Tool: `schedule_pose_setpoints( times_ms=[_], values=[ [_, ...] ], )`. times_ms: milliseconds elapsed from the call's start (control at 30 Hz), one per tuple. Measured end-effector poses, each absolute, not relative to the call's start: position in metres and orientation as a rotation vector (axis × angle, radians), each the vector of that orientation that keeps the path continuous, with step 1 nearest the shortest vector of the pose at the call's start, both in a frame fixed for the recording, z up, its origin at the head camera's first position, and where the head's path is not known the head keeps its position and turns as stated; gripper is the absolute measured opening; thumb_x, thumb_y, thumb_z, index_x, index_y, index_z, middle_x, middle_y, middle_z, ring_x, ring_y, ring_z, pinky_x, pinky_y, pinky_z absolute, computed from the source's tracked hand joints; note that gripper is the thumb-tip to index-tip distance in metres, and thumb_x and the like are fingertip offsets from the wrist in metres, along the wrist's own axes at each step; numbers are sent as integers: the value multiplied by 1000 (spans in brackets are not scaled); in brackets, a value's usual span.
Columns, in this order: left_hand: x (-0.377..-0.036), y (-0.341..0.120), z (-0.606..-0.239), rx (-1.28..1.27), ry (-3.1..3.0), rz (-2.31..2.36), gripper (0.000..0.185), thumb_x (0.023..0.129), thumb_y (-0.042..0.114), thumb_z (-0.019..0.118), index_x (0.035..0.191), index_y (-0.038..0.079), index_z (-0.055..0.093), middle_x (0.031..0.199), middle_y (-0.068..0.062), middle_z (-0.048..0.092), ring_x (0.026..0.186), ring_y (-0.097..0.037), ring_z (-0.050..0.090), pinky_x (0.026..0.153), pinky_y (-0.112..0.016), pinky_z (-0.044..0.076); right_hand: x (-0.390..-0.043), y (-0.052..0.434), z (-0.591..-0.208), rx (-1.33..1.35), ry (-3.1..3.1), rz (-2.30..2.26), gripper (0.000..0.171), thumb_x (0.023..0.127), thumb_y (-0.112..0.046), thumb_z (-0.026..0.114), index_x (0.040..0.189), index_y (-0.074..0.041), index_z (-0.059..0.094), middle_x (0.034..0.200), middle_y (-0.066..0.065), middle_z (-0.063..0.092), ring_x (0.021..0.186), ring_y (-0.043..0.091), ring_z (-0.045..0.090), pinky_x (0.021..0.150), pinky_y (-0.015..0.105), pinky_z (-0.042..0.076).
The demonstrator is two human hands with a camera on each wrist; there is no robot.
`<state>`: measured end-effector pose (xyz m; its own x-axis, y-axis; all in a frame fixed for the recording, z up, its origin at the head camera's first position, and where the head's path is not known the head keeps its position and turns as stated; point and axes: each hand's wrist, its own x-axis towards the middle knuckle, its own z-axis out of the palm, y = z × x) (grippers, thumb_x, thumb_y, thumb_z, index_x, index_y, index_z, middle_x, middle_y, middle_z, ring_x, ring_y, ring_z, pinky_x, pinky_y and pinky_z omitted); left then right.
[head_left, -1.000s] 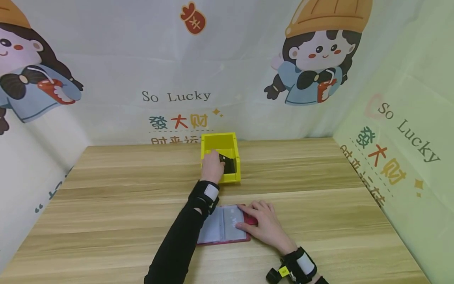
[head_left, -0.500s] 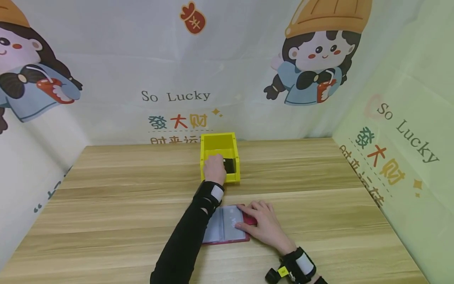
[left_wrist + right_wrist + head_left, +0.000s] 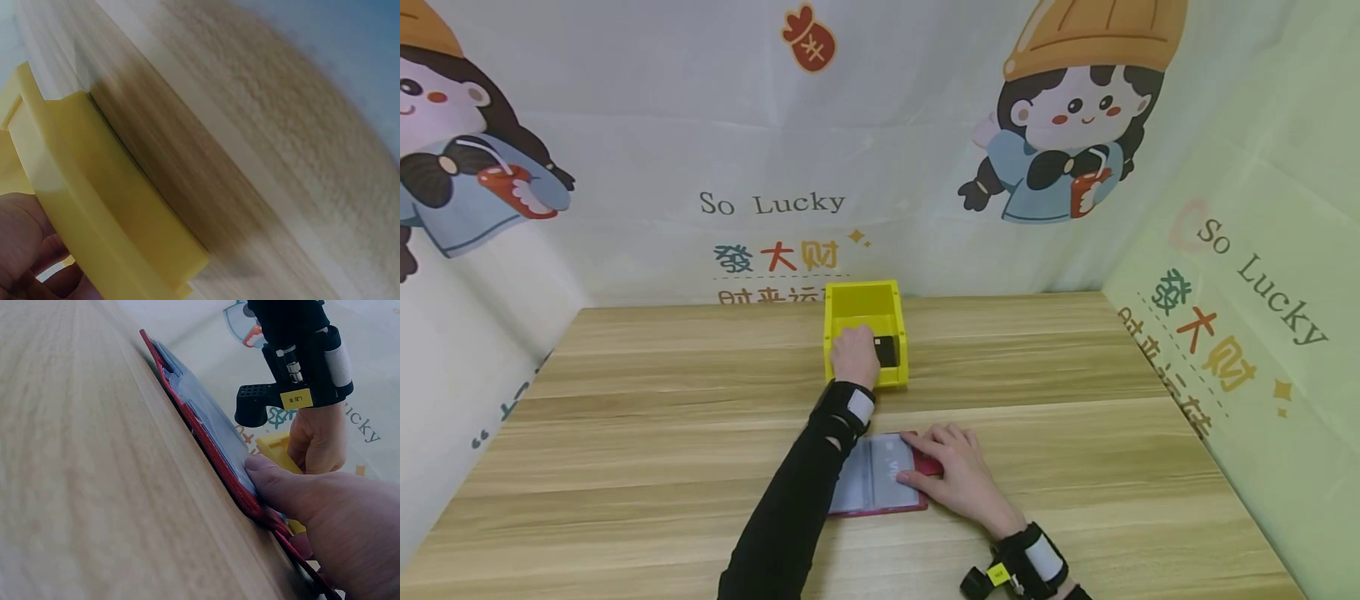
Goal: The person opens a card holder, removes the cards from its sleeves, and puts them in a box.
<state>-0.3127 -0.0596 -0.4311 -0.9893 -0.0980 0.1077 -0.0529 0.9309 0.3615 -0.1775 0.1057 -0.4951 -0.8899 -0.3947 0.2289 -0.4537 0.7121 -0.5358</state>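
Fingertips: my left hand (image 3: 854, 357) covers them inside the yellow bin (image 3: 895, 377).
Black card (image 3: 885, 351): half hidden beside that hand.
Bin's surroundings: motion-blurred at wrist.

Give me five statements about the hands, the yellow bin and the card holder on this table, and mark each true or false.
1. The left hand reaches into the yellow bin. True.
2. The right hand rests on the open red card holder. True.
3. The bin stands nearer the person than the card holder. False: it stands farther back.
4. The card holder is closed. False: it lies open.
5. A black item lies in the bin. True.
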Motion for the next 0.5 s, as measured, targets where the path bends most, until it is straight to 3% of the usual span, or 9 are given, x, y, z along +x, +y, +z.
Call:
schedule_pose_setpoints(
  times_ms=[167,333,400,500],
  values=[
    [-306,-63,-433,29,-2893,-555,16,96,-1,57,96,-2,73,92,-22,72,84,-39,71,68,-49,59,-178,105,-496,714,-2791,921,51,84,-42,79,130,-21,69,90,-11,57,89,7,41,84,32,25],
    [-291,-68,-429,-177,-2721,-555,24,94,-4,56,73,-3,67,73,-19,68,70,-36,69,59,-46,55,-177,105,-498,719,-2784,912,52,83,-42,79,130,-22,69,91,-11,58,89,7,41,84,32,26],
    [-282,-70,-426,-257,-2673,-598,23,93,-3,58,73,-2,67,73,-17,68,70,-33,68,61,-44,55,-177,105,-498,720,-2782,918,53,83,-41,79,131,-21,68,91,-10,58,88,7,41,84,32,26],
    [-265,-75,-421,-334,-2676,-735,16,94,2,61,85,-1,73,80,-15,72,73,-27,67,67,-39,55,-177,105,-497,716,-2786,931,54,83,-40,80,131,-20,68,92,-9,59,89,8,42,85,32,25]
  ],
)
